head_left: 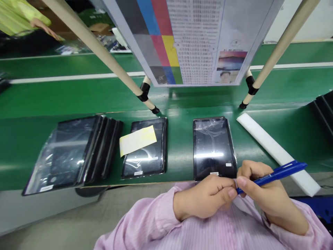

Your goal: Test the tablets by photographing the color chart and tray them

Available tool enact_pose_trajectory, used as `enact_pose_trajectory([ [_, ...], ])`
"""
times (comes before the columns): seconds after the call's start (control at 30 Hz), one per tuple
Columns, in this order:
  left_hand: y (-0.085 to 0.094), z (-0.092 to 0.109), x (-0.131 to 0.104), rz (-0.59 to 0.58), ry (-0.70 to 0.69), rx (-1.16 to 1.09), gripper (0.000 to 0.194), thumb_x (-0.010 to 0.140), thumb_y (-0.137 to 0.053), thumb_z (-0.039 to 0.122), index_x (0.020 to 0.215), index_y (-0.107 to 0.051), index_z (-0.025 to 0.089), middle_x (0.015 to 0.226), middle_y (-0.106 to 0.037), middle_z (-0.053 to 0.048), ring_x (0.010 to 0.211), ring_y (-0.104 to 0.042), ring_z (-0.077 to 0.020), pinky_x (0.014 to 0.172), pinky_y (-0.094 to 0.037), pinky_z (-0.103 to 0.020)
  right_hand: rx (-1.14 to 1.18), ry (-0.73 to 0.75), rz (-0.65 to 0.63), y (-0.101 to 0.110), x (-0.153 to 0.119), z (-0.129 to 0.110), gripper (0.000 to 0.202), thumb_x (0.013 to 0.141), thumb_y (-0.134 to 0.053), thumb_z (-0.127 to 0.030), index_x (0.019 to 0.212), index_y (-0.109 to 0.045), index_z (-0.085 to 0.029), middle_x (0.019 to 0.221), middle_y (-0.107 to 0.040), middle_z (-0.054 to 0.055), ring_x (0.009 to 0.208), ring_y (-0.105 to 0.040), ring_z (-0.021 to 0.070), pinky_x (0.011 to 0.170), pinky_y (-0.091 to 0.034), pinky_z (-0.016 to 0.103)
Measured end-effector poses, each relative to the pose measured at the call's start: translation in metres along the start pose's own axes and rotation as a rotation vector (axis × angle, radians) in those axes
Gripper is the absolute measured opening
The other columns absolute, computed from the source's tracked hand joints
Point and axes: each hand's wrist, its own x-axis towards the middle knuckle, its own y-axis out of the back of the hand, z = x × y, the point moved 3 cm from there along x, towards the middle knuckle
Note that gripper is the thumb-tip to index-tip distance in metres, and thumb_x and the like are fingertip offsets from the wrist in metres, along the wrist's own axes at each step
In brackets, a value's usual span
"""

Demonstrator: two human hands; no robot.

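My right hand (pixel 273 196) is closed around a blue pen (pixel 281 173), which points up and to the right. The lower end of the pen meets the fingertips of my left hand (pixel 208 197). Those fingers are pinched together in front of my chest, and what they hold, if anything, is hidden. Just beyond both hands lies a black tablet (pixel 214 147) in clear film, with small white labels near its lower edge. To its left, a pale yellow paper slip (pixel 137 140) rests across another film-wrapped tablet (pixel 145 163).
Several tablets (pixel 65 152) lean in an overlapping row at the left. A white foam bar (pixel 275 149) slants across the right side of the green bench (pixel 179 139). A printed chart (pixel 200 41) stands on a tube frame (pixel 104 55). Another person's hand (pixel 45 28) shows far left.
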Motion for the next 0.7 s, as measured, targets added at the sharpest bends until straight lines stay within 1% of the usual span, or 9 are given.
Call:
enact_pose_trajectory([
  [0.07,-0.005,-0.003,-0.004,-0.018,0.032,-0.203,0.063,0.098,-0.045,0.077,0.07,-0.044,0.021,0.053,-0.041,0.007,0.05,-0.039,-0.0085,0.052,-0.036,-0.024,0.011,-0.01,-0.029,0.003,-0.002,0.0,0.048,0.093,-0.073,-0.047,0.061,-0.05,-0.019,0.053,-0.055,-0.003,0.048,-0.049,0.0088,0.045,-0.036,0.022],
  [0.13,-0.008,-0.003,-0.013,-0.054,0.051,-0.37,0.06,0.097,-0.052,0.074,0.068,-0.043,0.022,0.052,-0.039,0.008,0.047,-0.037,-0.008,0.049,-0.035,-0.024,0.094,-0.011,0.074,0.026,0.002,0.002,0.048,0.092,-0.073,-0.048,0.061,-0.049,-0.021,0.051,-0.053,-0.003,0.044,-0.046,0.0104,0.04,-0.033,0.025],
  [0.23,-0.002,-0.007,-0.032,-0.074,0.056,-0.364,0.059,0.101,-0.045,0.072,0.068,-0.037,0.024,0.051,-0.036,0.008,0.044,-0.034,-0.008,0.047,-0.032,-0.024,0.284,0.199,0.554,0.09,0.011,0.007,0.053,0.087,-0.078,-0.048,0.058,-0.04,-0.024,0.041,-0.033,-0.005,0.032,-0.024,0.0097,0.032,-0.019,0.029],
  [0.3,0.012,-0.016,-0.039,0.026,0.013,0.09,0.058,0.106,-0.035,0.067,0.072,-0.046,0.021,0.056,-0.047,0.004,0.051,-0.045,-0.0108,0.054,-0.04,-0.026,0.23,0.387,0.84,0.116,0.012,0.014,0.049,0.074,-0.089,-0.042,0.06,-0.045,-0.024,0.044,-0.04,-0.004,0.035,-0.027,0.0105,0.035,-0.019,0.029],
  [0.33,0.019,-0.022,-0.041,0.079,-0.034,0.412,0.057,0.108,-0.033,0.062,0.076,-0.054,0.019,0.064,-0.058,0.0,0.061,-0.055,-0.0134,0.062,-0.046,-0.028,0.188,0.361,0.823,0.114,0.015,0.021,0.048,0.072,-0.09,-0.046,0.063,-0.048,-0.025,0.047,-0.044,-0.004,0.038,-0.033,0.0115,0.037,-0.024,0.029],
  [0.4,0.027,-0.038,-0.038,0.092,-0.176,1.007,0.048,0.111,-0.04,0.049,0.087,-0.068,0.017,0.098,-0.075,-0.009,0.098,-0.069,-0.0212,0.085,-0.053,-0.036,0.105,0.201,0.689,0.088,0.021,0.043,0.044,0.075,-0.085,-0.059,0.073,-0.057,-0.025,0.058,-0.054,-0.003,0.046,-0.045,0.0122,0.043,-0.033,0.027],
  [0.47,0.027,-0.056,-0.032,0.047,-0.335,1.352,0.033,0.108,-0.052,0.039,0.092,-0.074,0.02,0.132,-0.074,-0.005,0.132,-0.061,-0.0278,0.105,-0.05,-0.044,0.065,0.098,0.588,0.047,0.025,0.066,0.042,0.086,-0.073,-0.064,0.081,-0.061,-0.024,0.061,-0.053,-0.003,0.049,-0.047,0.0119,0.046,-0.036,0.027],
  [0.57,0.024,-0.076,-0.024,0.085,-0.463,1.559,0.021,0.103,-0.063,0.032,0.09,-0.077,0.023,0.15,-0.064,0.007,0.145,-0.052,-0.0332,0.119,-0.043,-0.051,0.005,0.045,0.559,0.006,0.035,0.091,0.04,0.094,-0.062,-0.06,0.084,-0.061,-0.021,0.062,-0.051,-0.003,0.053,-0.046,0.0116,0.05,-0.038,0.026],
  [0.7,0.022,-0.086,-0.009,0.15,-0.424,1.649,0.016,0.102,-0.065,0.03,0.096,-0.079,0.024,0.155,-0.06,0.003,0.148,-0.05,-0.0351,0.121,-0.043,-0.056,-0.094,0.045,0.592,0.017,0.06,0.099,0.036,0.09,-0.068,-0.055,0.085,-0.062,-0.02,0.064,-0.052,-0.003,0.058,-0.048,0.0121,0.054,-0.038,0.026],
])
